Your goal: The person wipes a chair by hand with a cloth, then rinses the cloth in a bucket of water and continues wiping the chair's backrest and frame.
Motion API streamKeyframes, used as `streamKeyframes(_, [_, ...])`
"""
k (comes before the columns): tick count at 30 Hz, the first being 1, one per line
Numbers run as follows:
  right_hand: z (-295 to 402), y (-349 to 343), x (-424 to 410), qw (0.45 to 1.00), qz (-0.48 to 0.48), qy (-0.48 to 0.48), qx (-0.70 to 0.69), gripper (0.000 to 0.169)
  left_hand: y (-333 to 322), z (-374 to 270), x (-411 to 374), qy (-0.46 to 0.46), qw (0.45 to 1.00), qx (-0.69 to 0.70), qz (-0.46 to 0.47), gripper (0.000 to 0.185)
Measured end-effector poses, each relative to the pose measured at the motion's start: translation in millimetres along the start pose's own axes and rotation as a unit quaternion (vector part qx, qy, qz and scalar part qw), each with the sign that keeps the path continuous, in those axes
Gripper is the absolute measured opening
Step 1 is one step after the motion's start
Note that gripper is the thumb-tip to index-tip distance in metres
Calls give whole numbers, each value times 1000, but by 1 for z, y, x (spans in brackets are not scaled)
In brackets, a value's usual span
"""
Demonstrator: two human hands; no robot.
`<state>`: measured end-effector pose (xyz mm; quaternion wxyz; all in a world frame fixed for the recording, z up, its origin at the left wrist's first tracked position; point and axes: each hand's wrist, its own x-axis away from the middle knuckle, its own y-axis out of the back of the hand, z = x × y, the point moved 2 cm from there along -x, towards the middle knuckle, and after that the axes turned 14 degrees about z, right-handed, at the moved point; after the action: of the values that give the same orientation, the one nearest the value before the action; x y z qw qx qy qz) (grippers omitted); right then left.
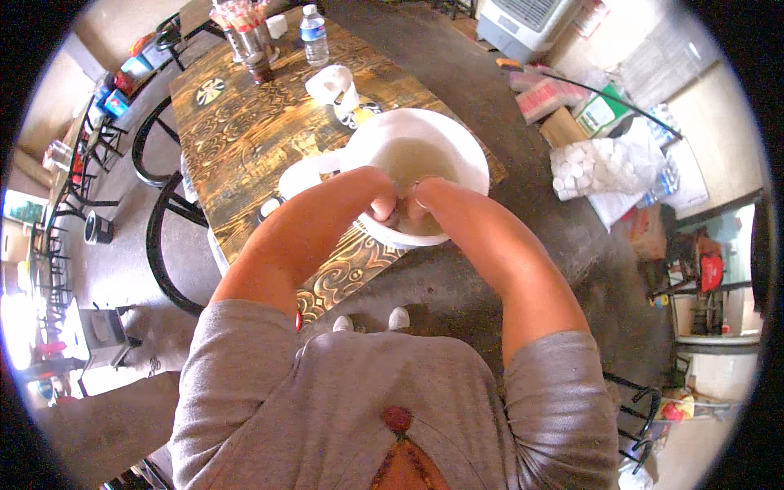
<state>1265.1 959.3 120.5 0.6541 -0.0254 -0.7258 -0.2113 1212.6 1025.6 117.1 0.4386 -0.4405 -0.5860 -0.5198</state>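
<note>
A large white basin (pixel 471 153) with cloudy liquid (pixel 422 159) in it stands at the corner of a patterned wooden table (pixel 245 141). Both hands reach down inside the basin, close together near its near wall. My left hand (pixel 384 205) is bent downward, its fingertips hidden in or behind the liquid. Beside it, my right hand (pixel 418 205) also points down, and a band circles its wrist. Something dark shows between the two hands, too unclear to name. Whether either hand grips anything is hidden.
Left of the basin sit a white dish (pixel 300 177) and a small round container (pixel 269 207). Farther back are a toilet paper roll (pixel 331 86), a plastic bottle (pixel 315 37) and metal holders (pixel 248 43). Black chairs (pixel 156 245) line the left; bags (pixel 606 165) and boxes crowd the right wall.
</note>
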Motion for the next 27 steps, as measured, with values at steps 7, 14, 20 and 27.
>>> streamKeyframes(7, [15,-6,11,997,-61,30,-22,55,1,18,-52,-33,991,-83,-102,36])
streamKeyframes(14, [3,-2,15,980,-173,64,-72,43,4,16,-62,-48,983,-122,-133,32])
streamKeyframes(20, [-14,4,65,846,-438,235,-195,18,6,11,-30,-46,970,-154,-181,30])
streamKeyframes(27, [-11,-30,76,868,-469,-19,-160,18,24,32,-74,-67,946,-237,-212,28])
